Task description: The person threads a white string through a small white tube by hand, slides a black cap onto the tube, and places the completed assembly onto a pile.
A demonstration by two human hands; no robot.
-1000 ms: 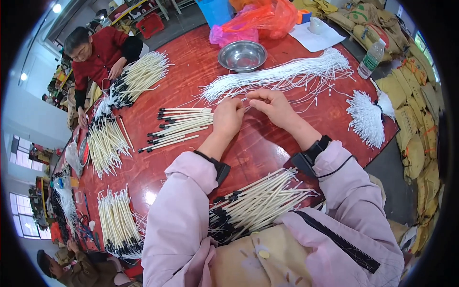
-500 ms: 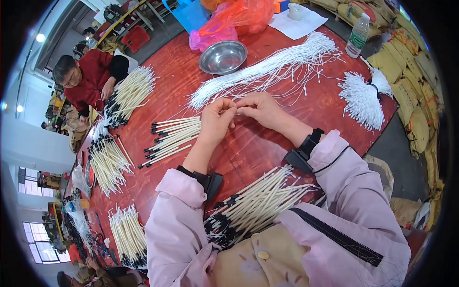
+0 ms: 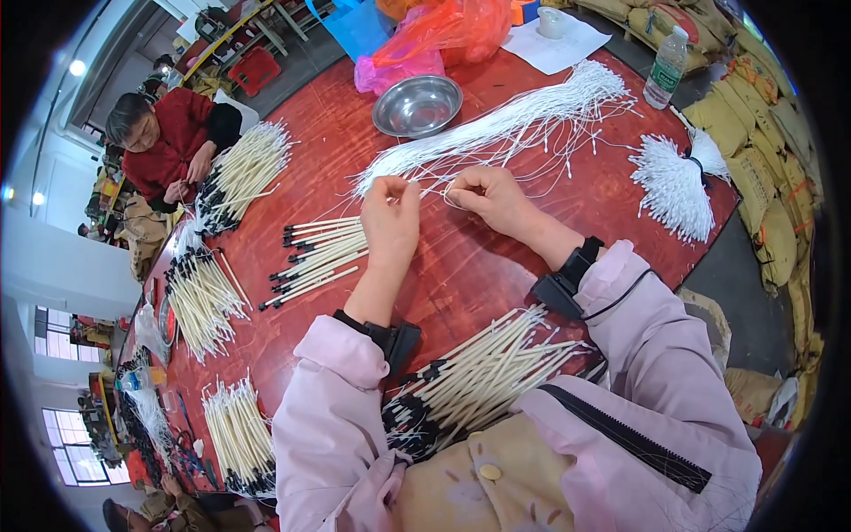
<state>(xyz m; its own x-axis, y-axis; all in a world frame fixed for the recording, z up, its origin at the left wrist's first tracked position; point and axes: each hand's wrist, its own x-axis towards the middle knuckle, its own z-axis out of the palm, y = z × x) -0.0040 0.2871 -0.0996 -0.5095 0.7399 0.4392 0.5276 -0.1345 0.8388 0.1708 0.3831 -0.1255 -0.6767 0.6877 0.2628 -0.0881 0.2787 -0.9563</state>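
My left hand [image 3: 393, 223] and my right hand [image 3: 498, 202] are raised over the red table, fingertips pinched and a small gap apart. A thin white cord [image 3: 448, 197] curls at the right fingertips and seems to run across to the left ones; its ends are hard to make out. Just beyond lies a long loose bundle of white cords [image 3: 496, 129]. Beside my left wrist is a row of cream sticks with black ends [image 3: 324, 255]. A bigger heap of such sticks [image 3: 483, 368] lies close to my body, between my forearms.
On the red table [image 3: 443, 275] are a metal bowl [image 3: 417, 106], plastic bags [image 3: 443, 44], a bottle [image 3: 665, 68] and a tied white cord bundle [image 3: 674, 186]. More stick bundles [image 3: 206, 301] lie at left, where another person [image 3: 173, 146] works. Stacked sacks [image 3: 762, 168] stand at right.
My hands have drawn apart from touching; the left has turned more upright. A curl of white cord now shows at the right fingertips.
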